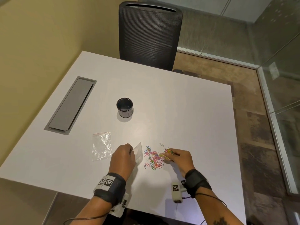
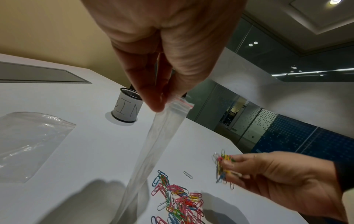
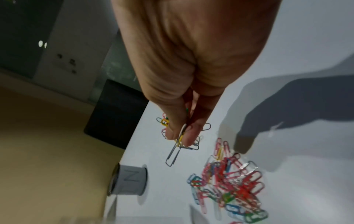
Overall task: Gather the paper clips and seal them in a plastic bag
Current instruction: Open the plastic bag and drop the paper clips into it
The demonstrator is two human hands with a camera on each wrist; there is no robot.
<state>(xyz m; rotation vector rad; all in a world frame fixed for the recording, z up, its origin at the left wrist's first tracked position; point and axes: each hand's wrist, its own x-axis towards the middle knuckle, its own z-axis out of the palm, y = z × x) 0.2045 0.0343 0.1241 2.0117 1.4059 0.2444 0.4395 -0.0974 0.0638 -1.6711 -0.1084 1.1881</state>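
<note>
Head view: the left hand [image 1: 123, 157] covers the near part of the held bag [image 1: 138, 151]; its mouth cannot be judged. Clip count in the pile [image 1: 153, 158] is too small to tell. Left wrist view: the cup [image 2: 127, 109] lettering is partly hidden behind fingers [image 2: 153, 97]. Right wrist view: blurred throughout; the pile [image 3: 229, 186] runs off the bottom edge.

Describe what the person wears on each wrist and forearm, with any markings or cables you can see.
The left hand and right hand are bare. Each wrist carries a black band holding a pale camera unit with black-and-white square code tags. Thin black cables trail from both. A dark tattoo marks the right forearm.
</note>
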